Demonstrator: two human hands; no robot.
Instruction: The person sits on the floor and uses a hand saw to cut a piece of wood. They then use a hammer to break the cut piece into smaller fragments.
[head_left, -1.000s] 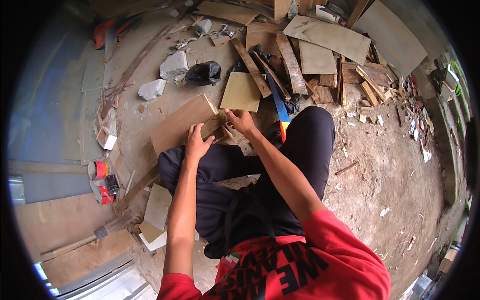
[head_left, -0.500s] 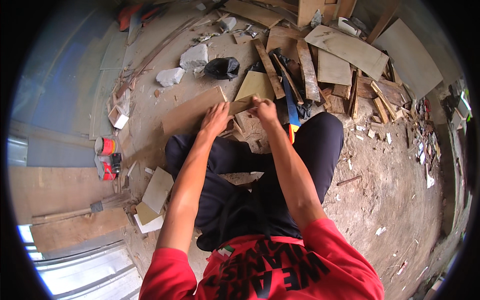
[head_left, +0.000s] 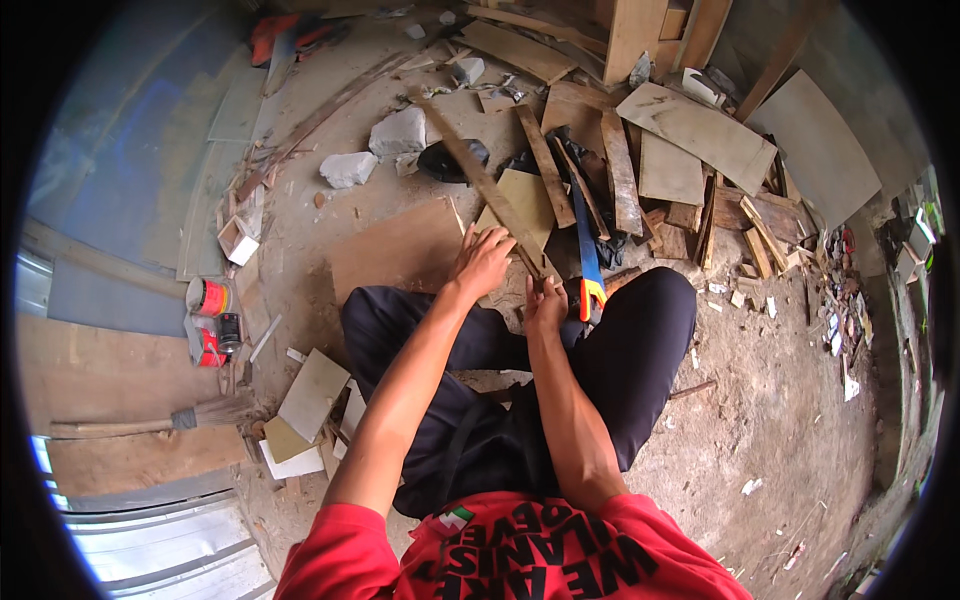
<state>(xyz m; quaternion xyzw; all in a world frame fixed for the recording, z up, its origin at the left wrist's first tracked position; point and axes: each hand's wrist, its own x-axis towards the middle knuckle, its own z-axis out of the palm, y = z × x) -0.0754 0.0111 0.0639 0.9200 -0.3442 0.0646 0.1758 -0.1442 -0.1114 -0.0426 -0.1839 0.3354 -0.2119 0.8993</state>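
Note:
A long narrow wooden strip slants from the far left toward my lap. My right hand grips its near end, thumb and fingers closed on it. Partway up the strip, my left hand has its fingers closed on the left edge; the fingertips are partly hidden. Beneath the strip lie a brown board and a pale square board. Just right of my right hand is a handsaw with a blue blade and an orange-yellow handle, close to my right knee.
Loose planks and panels are heaped at the far right. Two white blocks and a black plastic bag lie ahead. Red cans stand at the left, with a broom nearer me. Debris litters the right-hand floor.
The wooden strip has swung from lying low across the boards to slanting away from me. My right hand has come nearer my lap, and my left hand has shifted right.

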